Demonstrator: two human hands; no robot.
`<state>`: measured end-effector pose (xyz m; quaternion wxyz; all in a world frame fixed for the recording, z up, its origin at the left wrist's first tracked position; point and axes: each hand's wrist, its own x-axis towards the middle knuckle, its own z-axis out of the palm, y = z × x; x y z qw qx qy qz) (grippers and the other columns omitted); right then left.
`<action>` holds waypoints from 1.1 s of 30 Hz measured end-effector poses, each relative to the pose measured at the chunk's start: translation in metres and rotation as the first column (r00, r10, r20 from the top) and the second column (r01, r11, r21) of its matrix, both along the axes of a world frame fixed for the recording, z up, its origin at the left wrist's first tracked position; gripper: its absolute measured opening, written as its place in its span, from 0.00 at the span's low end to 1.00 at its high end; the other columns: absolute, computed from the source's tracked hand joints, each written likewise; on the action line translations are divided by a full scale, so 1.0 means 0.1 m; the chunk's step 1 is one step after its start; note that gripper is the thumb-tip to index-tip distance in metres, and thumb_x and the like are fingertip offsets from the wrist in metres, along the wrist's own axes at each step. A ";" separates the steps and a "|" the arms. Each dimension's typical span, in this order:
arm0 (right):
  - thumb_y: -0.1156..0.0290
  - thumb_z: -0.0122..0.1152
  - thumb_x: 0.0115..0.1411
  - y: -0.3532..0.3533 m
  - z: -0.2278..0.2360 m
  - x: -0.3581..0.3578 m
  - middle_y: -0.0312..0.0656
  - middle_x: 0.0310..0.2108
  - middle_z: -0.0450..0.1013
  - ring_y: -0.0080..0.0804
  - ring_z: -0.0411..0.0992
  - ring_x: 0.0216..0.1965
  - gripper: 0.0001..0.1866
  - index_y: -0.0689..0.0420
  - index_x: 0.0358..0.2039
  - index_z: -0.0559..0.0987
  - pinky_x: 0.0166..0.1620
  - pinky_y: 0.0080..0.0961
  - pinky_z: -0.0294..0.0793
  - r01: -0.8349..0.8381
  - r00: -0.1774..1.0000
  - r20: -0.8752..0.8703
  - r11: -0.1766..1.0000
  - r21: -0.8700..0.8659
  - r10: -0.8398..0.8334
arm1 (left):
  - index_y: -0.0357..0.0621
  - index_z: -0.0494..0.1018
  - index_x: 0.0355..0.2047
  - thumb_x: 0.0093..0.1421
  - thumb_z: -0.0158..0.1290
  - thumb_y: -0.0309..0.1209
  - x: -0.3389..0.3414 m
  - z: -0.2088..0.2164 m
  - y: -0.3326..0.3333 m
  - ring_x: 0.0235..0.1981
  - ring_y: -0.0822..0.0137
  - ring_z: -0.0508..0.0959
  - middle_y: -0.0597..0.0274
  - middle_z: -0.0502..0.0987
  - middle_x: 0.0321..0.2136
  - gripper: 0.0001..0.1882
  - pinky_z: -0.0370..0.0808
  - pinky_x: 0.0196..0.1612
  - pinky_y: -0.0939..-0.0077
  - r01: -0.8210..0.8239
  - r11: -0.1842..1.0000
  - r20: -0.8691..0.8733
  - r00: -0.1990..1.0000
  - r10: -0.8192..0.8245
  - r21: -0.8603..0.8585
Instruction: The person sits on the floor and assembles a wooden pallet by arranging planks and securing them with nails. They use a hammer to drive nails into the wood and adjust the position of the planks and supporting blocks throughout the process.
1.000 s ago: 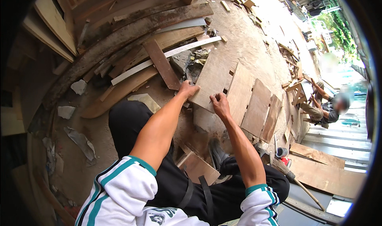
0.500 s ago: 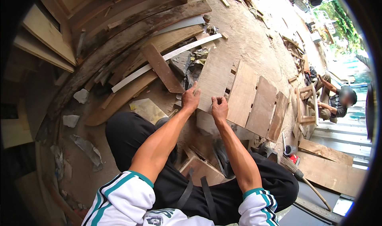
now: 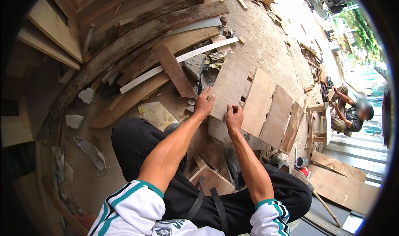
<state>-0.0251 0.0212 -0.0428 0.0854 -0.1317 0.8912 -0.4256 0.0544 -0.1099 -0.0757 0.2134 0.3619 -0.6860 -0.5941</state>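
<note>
Several thin plywood panels lie side by side in a slanting row before me, with narrow gaps and small dark notches between them. My left hand [image 3: 204, 103] is at the left edge of the leftmost plywood panel [image 3: 231, 82], fingers loosely stretched and apart. Over that panel's near right corner, my right hand [image 3: 234, 118] is closed in a pinch; anything between its fingertips is too small to make out. To its right lie a paler plywood panel [image 3: 257, 102], a browner panel [image 3: 276, 116] and a narrow panel [image 3: 291, 128]. What supports the row is mostly hidden.
A reddish-brown board [image 3: 174, 70] and a white strip [image 3: 151, 74] rest among scrap planks at left. A broom [image 3: 322, 200], a metal can [image 3: 301, 162] and plywood sheets [image 3: 341, 184] lie at right. Beyond, another person [image 3: 352, 113] sits by a wooden frame [image 3: 318, 124].
My left hand's fingers have loosened from a pinch and spread at the panel's edge. My right hand, still pinched, has shifted slightly right and nearer. The view has shifted a little.
</note>
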 end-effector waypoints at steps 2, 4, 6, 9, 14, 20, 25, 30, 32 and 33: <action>0.62 0.65 0.60 -0.02 0.03 0.02 0.47 0.29 0.78 0.35 0.76 0.33 0.15 0.64 0.33 0.78 0.40 0.32 0.73 0.009 1.000 0.004 1.000 0.010 -0.009 | 0.41 0.70 0.59 0.63 0.54 0.36 0.00 -0.03 -0.02 0.62 0.50 0.68 0.44 0.67 0.61 0.25 0.65 0.63 0.65 -0.001 1.000 -0.025 1.000 0.001 -0.024; 0.62 0.65 0.60 -0.03 0.05 0.03 0.48 0.29 0.78 0.36 0.76 0.32 0.15 0.64 0.33 0.78 0.40 0.32 0.73 0.012 1.000 0.025 1.000 0.000 -0.012 | 0.40 0.70 0.59 0.63 0.54 0.37 0.01 -0.03 -0.03 0.63 0.52 0.68 0.45 0.68 0.61 0.25 0.65 0.64 0.66 0.002 1.000 -0.011 1.000 -0.003 -0.024; 0.62 0.65 0.60 0.01 0.01 0.00 0.48 0.28 0.78 0.36 0.76 0.32 0.15 0.64 0.33 0.78 0.40 0.32 0.73 0.009 1.000 -0.002 1.000 0.001 -0.009 | 0.40 0.70 0.59 0.64 0.54 0.38 -0.01 0.00 -0.02 0.63 0.52 0.68 0.45 0.68 0.61 0.25 0.64 0.64 0.67 0.013 1.000 -0.010 1.000 -0.013 -0.022; 0.62 0.65 0.60 0.01 0.00 -0.02 0.48 0.28 0.78 0.36 0.76 0.31 0.15 0.64 0.32 0.78 0.39 0.32 0.73 0.011 1.000 0.012 1.000 0.008 -0.011 | 0.40 0.70 0.59 0.64 0.54 0.38 0.00 -0.01 -0.02 0.63 0.52 0.68 0.45 0.68 0.61 0.26 0.64 0.64 0.66 0.017 1.000 -0.011 1.000 -0.018 -0.020; 0.62 0.65 0.61 0.01 -0.05 -0.04 0.46 0.27 0.78 0.34 0.75 0.30 0.15 0.64 0.32 0.78 0.38 0.31 0.73 -0.013 1.000 -0.024 1.000 0.000 0.013 | 0.43 0.71 0.59 0.63 0.55 0.37 -0.01 -0.06 -0.03 0.60 0.51 0.70 0.47 0.68 0.61 0.25 0.67 0.62 0.65 0.007 1.000 -0.030 1.000 -0.008 -0.028; 0.62 0.65 0.60 0.05 -0.08 -0.05 0.43 0.26 0.77 0.30 0.74 0.29 0.15 0.63 0.31 0.78 0.37 0.30 0.73 0.000 1.000 0.009 1.000 -0.012 0.000 | 0.45 0.71 0.59 0.63 0.55 0.36 -0.05 -0.07 0.00 0.61 0.51 0.69 0.49 0.68 0.61 0.24 0.66 0.63 0.65 0.003 0.999 0.000 1.000 -0.003 -0.033; 0.61 0.65 0.60 0.02 -0.03 -0.10 0.45 0.27 0.78 0.33 0.75 0.31 0.15 0.63 0.33 0.79 0.39 0.30 0.73 -0.013 0.999 0.032 1.000 0.028 0.012 | 0.42 0.70 0.60 0.62 0.54 0.36 -0.09 -0.10 0.04 0.61 0.51 0.69 0.46 0.68 0.60 0.26 0.65 0.63 0.65 -0.041 0.999 -0.024 0.999 0.040 -0.015; 0.60 0.66 0.59 0.03 0.00 -0.17 0.48 0.30 0.79 0.36 0.77 0.34 0.16 0.63 0.34 0.80 0.41 0.31 0.74 -0.054 0.995 0.084 0.996 0.070 0.048 | 0.38 0.64 0.63 0.61 0.56 0.36 -0.06 -0.09 -0.10 0.62 0.51 0.68 0.39 0.67 0.61 0.32 0.63 0.64 0.67 0.033 0.996 -0.076 0.997 -0.027 0.078; 0.59 0.66 0.59 0.08 0.01 -0.24 0.48 0.31 0.79 0.36 0.77 0.34 0.17 0.63 0.34 0.80 0.41 0.31 0.74 -0.069 0.990 0.127 0.993 0.093 0.057 | 0.36 0.59 0.65 0.60 0.55 0.37 -0.09 0.00 -0.10 0.63 0.51 0.68 0.37 0.66 0.61 0.36 0.63 0.64 0.67 0.044 0.986 -0.032 0.999 -0.039 0.160; 0.59 0.66 0.59 0.09 0.01 -0.27 0.46 0.30 0.79 0.34 0.76 0.33 0.17 0.63 0.33 0.80 0.40 0.30 0.74 -0.079 0.987 0.144 0.992 0.097 0.065 | 0.36 0.53 0.68 0.59 0.55 0.39 -0.10 0.05 -0.09 0.63 0.49 0.67 0.35 0.65 0.61 0.40 0.63 0.64 0.67 0.026 0.979 -0.001 1.000 -0.027 0.201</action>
